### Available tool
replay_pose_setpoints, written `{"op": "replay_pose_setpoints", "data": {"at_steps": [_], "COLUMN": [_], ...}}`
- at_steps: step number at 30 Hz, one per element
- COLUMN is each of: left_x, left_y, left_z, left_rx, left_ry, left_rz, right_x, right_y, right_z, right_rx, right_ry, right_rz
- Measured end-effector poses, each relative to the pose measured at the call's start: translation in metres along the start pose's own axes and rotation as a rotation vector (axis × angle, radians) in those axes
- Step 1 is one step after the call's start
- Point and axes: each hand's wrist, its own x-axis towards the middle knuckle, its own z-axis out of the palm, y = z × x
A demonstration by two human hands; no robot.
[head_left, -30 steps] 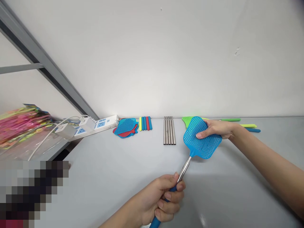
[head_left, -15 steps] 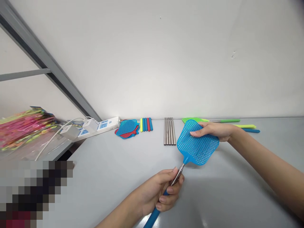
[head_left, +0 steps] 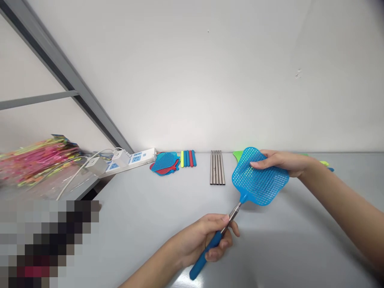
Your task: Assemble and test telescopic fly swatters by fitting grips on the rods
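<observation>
A blue fly swatter [head_left: 260, 180] is held up between my two hands, its square mesh head tilted at the upper right. My left hand [head_left: 213, 238] is closed around its metal rod and the top of the blue handle grip. With the thumb on the front face and the other fingers behind, my right hand [head_left: 279, 162] pinches the mesh head. Behind that hand, partly hidden, lies a green swatter head [head_left: 237, 155]. Several metal rods [head_left: 217, 168] lie side by side on the table beyond the swatter.
At the back left are stacked blue and red swatter heads [head_left: 165, 163] and a row of coloured handle grips [head_left: 188, 159]. A white power strip [head_left: 142, 158] with plugs and cables sits further left, near bagged pink and yellow items [head_left: 45, 160]. A wall closes the table's far side.
The swatter and both hands have shifted a little to the right in view. My left hand's fingers have loosened slightly, and the whole lower end of the handle now shows.
</observation>
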Motion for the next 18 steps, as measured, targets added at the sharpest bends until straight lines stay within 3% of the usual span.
{"op": "replay_pose_setpoints", "data": {"at_steps": [10, 18], "left_x": [-0.001, -0.001], "left_y": [0.002, 0.004], "left_z": [-0.001, 0.001], "left_rx": [0.153, 0.231], "left_ry": [0.098, 0.181], "left_rz": [0.014, 0.009], "right_x": [-0.039, -0.044], "right_y": [-0.012, -0.013], "right_z": [-0.034, -0.039], "right_rx": [0.053, 0.046], "right_ry": [0.263, 0.308], "right_rz": [-0.031, -0.039]}}
